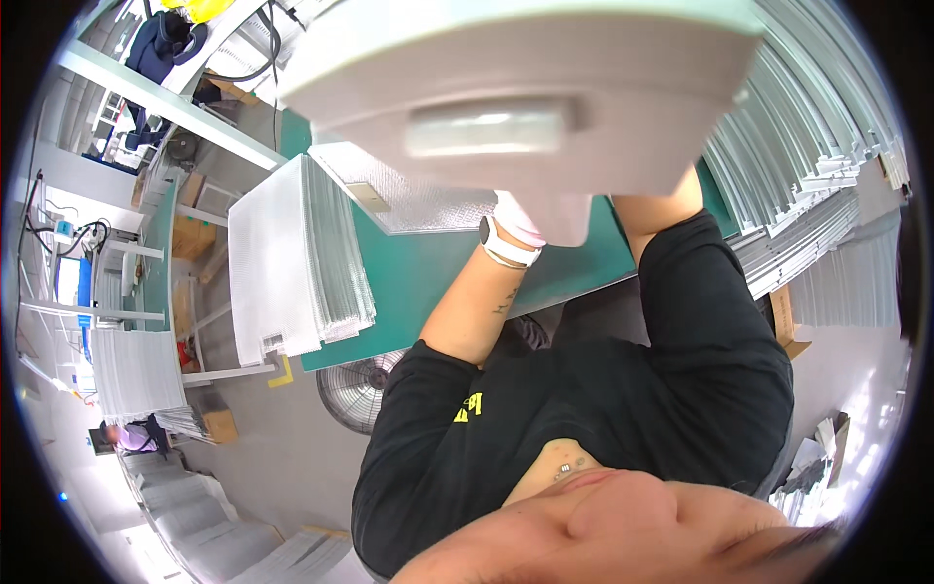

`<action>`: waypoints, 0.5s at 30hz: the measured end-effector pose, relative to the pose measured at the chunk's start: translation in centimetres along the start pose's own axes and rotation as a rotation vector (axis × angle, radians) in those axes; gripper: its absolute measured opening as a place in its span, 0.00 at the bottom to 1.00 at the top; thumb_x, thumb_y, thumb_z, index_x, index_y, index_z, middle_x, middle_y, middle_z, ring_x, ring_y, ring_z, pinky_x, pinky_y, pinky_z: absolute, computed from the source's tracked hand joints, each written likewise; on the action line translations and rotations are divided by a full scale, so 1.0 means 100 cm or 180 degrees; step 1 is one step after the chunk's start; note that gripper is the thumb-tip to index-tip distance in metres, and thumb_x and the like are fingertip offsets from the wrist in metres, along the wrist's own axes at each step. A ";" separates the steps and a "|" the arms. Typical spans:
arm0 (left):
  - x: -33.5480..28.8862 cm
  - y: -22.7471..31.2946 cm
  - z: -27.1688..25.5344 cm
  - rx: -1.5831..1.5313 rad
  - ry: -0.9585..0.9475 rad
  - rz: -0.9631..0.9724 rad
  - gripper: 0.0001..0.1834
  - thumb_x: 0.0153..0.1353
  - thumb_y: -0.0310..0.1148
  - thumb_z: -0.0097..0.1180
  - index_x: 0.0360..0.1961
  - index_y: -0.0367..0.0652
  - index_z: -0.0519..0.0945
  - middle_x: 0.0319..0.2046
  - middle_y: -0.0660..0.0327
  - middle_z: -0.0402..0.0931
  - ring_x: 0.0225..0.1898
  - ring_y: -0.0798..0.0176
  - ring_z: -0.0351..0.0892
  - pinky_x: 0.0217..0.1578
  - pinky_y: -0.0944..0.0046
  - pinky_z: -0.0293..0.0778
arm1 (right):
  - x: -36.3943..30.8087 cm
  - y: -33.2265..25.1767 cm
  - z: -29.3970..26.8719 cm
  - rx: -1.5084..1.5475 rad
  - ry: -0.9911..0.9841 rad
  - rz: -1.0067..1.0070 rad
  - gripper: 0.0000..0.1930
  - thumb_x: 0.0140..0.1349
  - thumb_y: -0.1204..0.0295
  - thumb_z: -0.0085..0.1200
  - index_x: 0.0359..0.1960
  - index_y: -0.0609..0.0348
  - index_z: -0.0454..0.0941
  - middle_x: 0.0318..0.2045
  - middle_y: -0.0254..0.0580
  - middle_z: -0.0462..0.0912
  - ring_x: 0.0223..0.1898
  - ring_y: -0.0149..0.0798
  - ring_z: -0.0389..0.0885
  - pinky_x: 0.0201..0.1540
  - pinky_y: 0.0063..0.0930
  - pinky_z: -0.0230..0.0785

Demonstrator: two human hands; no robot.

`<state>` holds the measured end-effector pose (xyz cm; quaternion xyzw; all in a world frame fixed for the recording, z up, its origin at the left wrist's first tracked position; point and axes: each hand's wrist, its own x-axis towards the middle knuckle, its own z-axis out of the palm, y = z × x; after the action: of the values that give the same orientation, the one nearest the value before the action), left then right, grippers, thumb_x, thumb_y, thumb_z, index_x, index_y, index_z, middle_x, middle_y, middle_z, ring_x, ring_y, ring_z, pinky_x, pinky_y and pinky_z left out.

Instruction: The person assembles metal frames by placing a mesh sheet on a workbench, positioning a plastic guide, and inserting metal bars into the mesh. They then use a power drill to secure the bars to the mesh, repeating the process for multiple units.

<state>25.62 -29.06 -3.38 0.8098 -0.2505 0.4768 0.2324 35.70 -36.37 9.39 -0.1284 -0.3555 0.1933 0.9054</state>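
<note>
When viewed from above, count one silvery sheet [428, 209] over the green tabletop [413, 277], one stack of pale sheets [268, 263] at its left end, one fan [352, 391] below its near edge. Note both forearms [477, 302] extended forward above it, the left hand [516, 218] mostly covered, the right hand hidden behind one white housing [632, 127]; cannot tell the state of either hand's fingers.

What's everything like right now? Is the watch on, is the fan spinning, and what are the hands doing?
Watch: strapped on the left wrist
Left hand: mostly hidden, grip can't be told
Right hand: hidden behind the pale plastic part
Silver sheet: laid out, partly hidden
White sheets: piled up
Fan: can't tell if spinning
</note>
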 end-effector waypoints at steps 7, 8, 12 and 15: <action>-0.003 0.004 -0.004 -0.0097 0.0102 -0.0362 0.08 0.53 0.37 0.68 0.28 0.46 0.83 0.19 0.64 0.76 0.20 0.60 0.76 0.25 0.59 0.70 | -0.010 -0.008 0.013 -0.0021 0.0131 -0.0044 0.21 0.70 0.62 0.53 0.59 0.60 0.74 0.49 0.46 0.85 0.45 0.41 0.86 0.47 0.35 0.82; -0.003 0.009 -0.008 0.0035 0.0132 -0.0354 0.07 0.51 0.37 0.68 0.28 0.48 0.83 0.19 0.65 0.76 0.20 0.60 0.76 0.26 0.59 0.69 | -0.004 -0.017 0.012 0.0284 -0.0589 0.0388 0.21 0.71 0.62 0.52 0.61 0.59 0.74 0.46 0.46 0.85 0.41 0.40 0.86 0.40 0.34 0.82; -0.005 0.028 -0.033 0.0267 0.0312 -0.0016 0.08 0.44 0.36 0.69 0.22 0.53 0.80 0.18 0.66 0.73 0.21 0.57 0.73 0.30 0.56 0.64 | 0.027 -0.072 0.036 -0.0935 -0.0861 0.0014 0.15 0.72 0.59 0.54 0.52 0.54 0.76 0.27 0.35 0.79 0.24 0.28 0.75 0.23 0.19 0.69; -0.047 0.064 -0.095 0.0077 -0.0644 -0.0165 0.09 0.42 0.35 0.67 0.19 0.53 0.77 0.20 0.65 0.66 0.25 0.56 0.69 0.32 0.53 0.61 | -0.002 -0.052 0.100 -0.1427 -0.0369 -0.0607 0.11 0.71 0.61 0.56 0.45 0.52 0.78 0.25 0.32 0.77 0.23 0.27 0.74 0.25 0.18 0.67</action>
<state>13.44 -27.22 -2.53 0.8628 -0.2458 0.3895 0.2085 29.99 -40.12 18.31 -0.2806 -0.4513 0.0303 0.8466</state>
